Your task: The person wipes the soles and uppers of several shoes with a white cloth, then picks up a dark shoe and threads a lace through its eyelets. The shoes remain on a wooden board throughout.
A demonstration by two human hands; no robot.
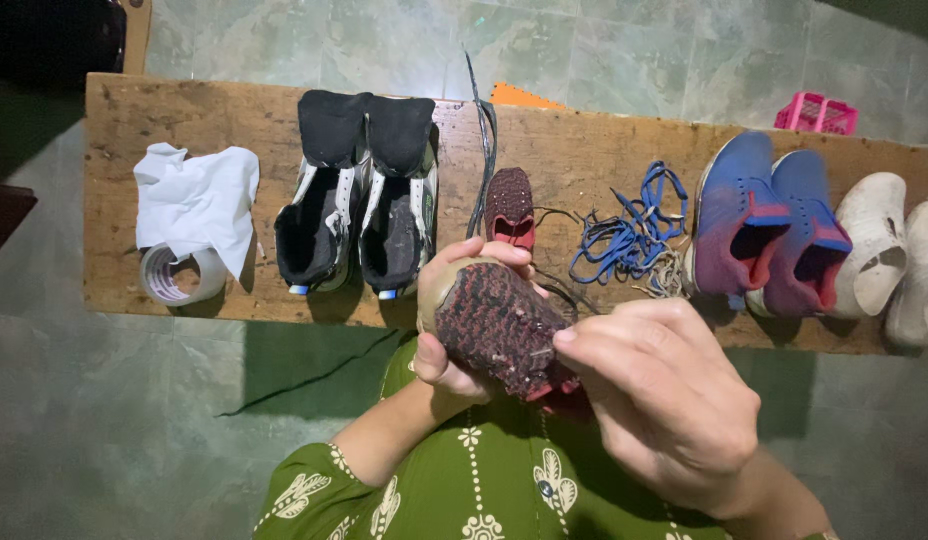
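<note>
The left hand [454, 320] is wrapped around the toe end of a dark maroon knitted shoe [499, 325], its grip closed firmly about the sole and upper, with the thumb lying across the top. The shoe is held in the air just in front of the near edge of the wooden worktop [584, 150], above a green patterned garment [484, 480]. Its knit is coarse and bumpy, dark wine-red flecked with paler specks, and a tan sole edge shows at the toe. A brighter red lining peeks out at the heel end. The right hand [664, 400] meets the shoe at that heel end, fingers pinched together at the knit; whether they hold a lace or only the fabric is hard to tell, since the hand hides the spot.

On the worktop, its matching maroon shoe [510, 205] lies near the middle with thin dark laces [481, 150] trailing toward the far edge. Left of it stands a pair of black and white sneakers [359, 195]. Toward the left end are a crumpled white paper [199, 195] and a roll of tape [179, 272] near the front edge. Right of the middle lie tangled blue laces [629, 230], then a pair of blue and purple sneakers [769, 225], and white shoes [889, 255] at the right end.
</note>
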